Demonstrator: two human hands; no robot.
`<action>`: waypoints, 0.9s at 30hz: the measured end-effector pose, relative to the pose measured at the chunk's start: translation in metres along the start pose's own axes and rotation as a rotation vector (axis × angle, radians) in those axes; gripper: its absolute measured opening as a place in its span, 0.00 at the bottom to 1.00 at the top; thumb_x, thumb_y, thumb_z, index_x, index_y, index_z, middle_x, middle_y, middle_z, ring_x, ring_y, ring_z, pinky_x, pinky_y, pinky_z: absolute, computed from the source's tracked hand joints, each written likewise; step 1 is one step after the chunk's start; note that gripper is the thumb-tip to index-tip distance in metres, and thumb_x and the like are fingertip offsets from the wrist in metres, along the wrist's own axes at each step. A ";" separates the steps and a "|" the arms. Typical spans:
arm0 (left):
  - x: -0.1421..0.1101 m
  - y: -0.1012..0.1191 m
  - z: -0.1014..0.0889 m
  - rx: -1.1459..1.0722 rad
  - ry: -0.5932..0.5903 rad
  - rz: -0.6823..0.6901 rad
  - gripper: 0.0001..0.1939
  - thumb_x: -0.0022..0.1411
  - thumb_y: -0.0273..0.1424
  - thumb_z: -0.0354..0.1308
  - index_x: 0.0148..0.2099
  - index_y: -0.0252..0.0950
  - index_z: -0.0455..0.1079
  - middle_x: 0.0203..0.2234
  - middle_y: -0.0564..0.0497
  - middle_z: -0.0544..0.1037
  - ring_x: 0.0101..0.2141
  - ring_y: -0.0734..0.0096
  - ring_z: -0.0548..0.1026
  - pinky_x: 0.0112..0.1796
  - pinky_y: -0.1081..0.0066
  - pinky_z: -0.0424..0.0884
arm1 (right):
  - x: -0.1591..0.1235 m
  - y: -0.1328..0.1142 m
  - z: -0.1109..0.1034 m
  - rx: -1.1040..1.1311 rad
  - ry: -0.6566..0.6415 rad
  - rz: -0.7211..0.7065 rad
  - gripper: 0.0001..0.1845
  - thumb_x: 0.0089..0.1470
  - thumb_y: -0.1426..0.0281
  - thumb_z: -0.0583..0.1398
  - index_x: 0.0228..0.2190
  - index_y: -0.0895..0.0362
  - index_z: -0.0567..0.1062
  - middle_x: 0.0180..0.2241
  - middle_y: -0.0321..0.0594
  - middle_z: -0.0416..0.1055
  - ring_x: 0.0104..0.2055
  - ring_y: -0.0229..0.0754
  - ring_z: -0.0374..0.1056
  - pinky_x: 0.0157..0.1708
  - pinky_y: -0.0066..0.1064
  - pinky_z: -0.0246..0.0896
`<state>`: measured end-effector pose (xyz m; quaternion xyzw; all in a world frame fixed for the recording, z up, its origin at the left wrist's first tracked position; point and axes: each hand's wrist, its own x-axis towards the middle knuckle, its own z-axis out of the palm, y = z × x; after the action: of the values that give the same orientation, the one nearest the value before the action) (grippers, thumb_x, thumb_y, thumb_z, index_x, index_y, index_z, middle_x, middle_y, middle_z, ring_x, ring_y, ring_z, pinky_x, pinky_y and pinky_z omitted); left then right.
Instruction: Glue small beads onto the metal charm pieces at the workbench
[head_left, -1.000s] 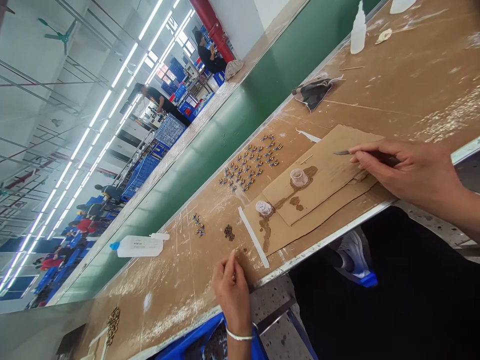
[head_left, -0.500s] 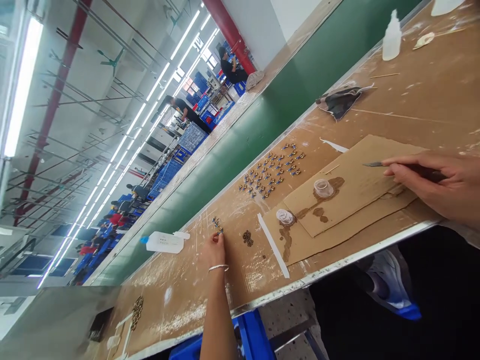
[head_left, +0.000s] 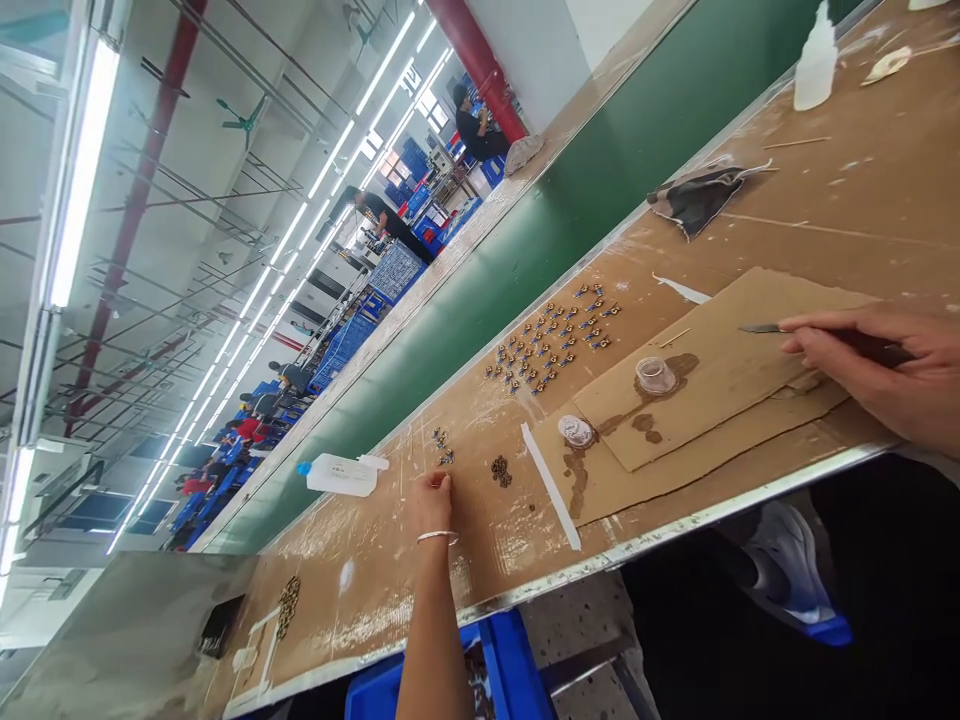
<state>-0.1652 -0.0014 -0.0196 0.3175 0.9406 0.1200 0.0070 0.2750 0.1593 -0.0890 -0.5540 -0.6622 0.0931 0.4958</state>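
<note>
My left hand [head_left: 430, 500] lies on the brown worktable [head_left: 390, 560], fingers curled together just below a small cluster of blue-and-gold parts [head_left: 442, 448]; whether it holds one I cannot see. A little heap of dark small parts [head_left: 500, 470] sits to its right. My right hand [head_left: 885, 370] rests on stacked cardboard sheets [head_left: 720, 400] and grips a thin pointed tool [head_left: 765, 328] with its tip aimed left. Two small clear cups [head_left: 654, 373] [head_left: 576, 431] stand on the cardboard beside brown stains.
Several blue-and-gold parts [head_left: 555, 340] lie in rows near the green conveyor belt [head_left: 525, 250]. A white bottle [head_left: 341, 474] lies on its side at left; another [head_left: 814, 55] stands far right. A dark rag [head_left: 697, 200], a white strip [head_left: 551, 485], a blue bin [head_left: 495, 680] below. People work farther along.
My left hand went from the table's near edge up to the small cluster of parts, then drew back slightly. My right hand kept still with the tool. The view shifted.
</note>
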 end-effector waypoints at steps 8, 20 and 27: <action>-0.009 -0.013 -0.002 -0.011 0.018 0.088 0.10 0.61 0.34 0.55 0.38 0.32 0.70 0.32 0.51 0.75 0.33 0.72 0.73 0.38 0.64 0.71 | 0.006 -0.016 -0.009 0.041 0.012 -0.065 0.19 0.53 0.55 0.50 0.32 0.51 0.74 0.33 0.33 0.74 0.30 0.37 0.70 0.22 0.26 0.59; -0.037 0.006 -0.009 -0.330 0.270 0.151 0.10 0.48 0.34 0.59 0.33 0.36 0.75 0.27 0.47 0.79 0.33 0.60 0.76 0.39 0.60 0.69 | 0.007 -0.022 -0.014 0.156 -0.024 -0.049 0.17 0.55 0.59 0.49 0.32 0.54 0.74 0.30 0.39 0.73 0.30 0.41 0.69 0.23 0.31 0.62; -0.085 0.052 -0.029 -0.646 0.233 0.141 0.18 0.43 0.40 0.64 0.36 0.36 0.75 0.32 0.49 0.80 0.36 0.65 0.77 0.41 0.67 0.72 | 0.008 -0.020 -0.013 0.220 -0.013 -0.103 0.14 0.58 0.65 0.50 0.33 0.56 0.74 0.32 0.42 0.72 0.29 0.38 0.67 0.26 0.30 0.59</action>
<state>-0.0684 -0.0187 0.0151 0.3473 0.8243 0.4471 -0.0083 0.2733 0.1527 -0.0648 -0.4610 -0.6788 0.1431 0.5533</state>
